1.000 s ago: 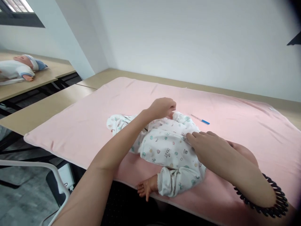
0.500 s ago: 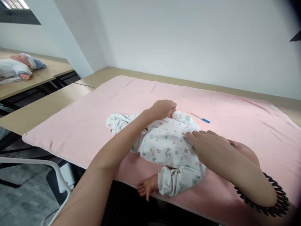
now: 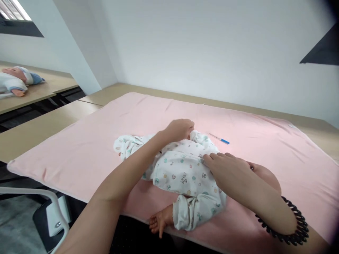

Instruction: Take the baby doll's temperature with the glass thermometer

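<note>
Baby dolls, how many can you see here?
2. One baby doll lies on the pink blanket, under the left hand and right hand; another baby doll lies on the far table at left, cut off by the picture's edge.

White baby top (image 3: 182,176) printed with green, yellow and pink motifs, plain pink blanket (image 3: 100,148), blue-ended stick (image 3: 225,141), black coiled hair tie (image 3: 302,224)

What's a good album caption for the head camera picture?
Left hand and right hand on a dressed baby doll, pink blanket beneath.
</note>
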`<action>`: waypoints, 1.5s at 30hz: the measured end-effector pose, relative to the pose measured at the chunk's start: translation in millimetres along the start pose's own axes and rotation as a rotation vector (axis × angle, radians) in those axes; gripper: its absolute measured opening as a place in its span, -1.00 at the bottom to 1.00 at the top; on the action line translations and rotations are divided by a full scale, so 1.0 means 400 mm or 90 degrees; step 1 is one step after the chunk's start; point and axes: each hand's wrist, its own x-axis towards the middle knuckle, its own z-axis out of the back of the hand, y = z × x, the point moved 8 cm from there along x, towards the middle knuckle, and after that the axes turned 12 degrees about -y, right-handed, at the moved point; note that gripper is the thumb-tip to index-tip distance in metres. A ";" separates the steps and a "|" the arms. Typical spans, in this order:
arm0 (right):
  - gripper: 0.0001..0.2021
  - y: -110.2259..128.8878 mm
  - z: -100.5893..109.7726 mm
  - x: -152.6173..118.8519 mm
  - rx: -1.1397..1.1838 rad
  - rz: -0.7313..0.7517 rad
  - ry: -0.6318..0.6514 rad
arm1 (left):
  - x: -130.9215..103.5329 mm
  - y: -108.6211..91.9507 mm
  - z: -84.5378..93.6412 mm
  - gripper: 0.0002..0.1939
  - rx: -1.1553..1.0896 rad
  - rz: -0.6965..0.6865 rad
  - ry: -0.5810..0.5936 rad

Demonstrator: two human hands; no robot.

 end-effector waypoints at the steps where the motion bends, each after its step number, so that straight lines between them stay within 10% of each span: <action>1: -0.58 0.000 0.000 0.000 0.007 0.000 0.001 | 0.004 0.003 0.026 -0.73 -0.001 0.009 -0.054; 7: -0.67 0.001 0.006 -0.001 0.007 -0.013 0.019 | -0.013 0.055 0.209 -0.78 -0.101 0.083 -0.412; 15: -0.67 0.003 0.014 0.006 0.012 -0.025 0.025 | -0.006 0.014 -0.011 -0.82 -0.043 -0.006 0.023; 23: -0.68 0.005 0.014 0.004 0.014 -0.016 -0.001 | -0.006 0.039 0.184 -0.82 -0.043 0.056 -0.326; 33: -0.69 0.007 0.024 0.006 0.020 -0.027 0.033 | -0.010 0.004 -0.009 -0.77 -0.003 -0.020 0.011; 45: -0.73 0.006 0.020 0.003 0.031 -0.026 0.021 | -0.008 0.064 0.115 -0.92 0.060 0.074 -0.150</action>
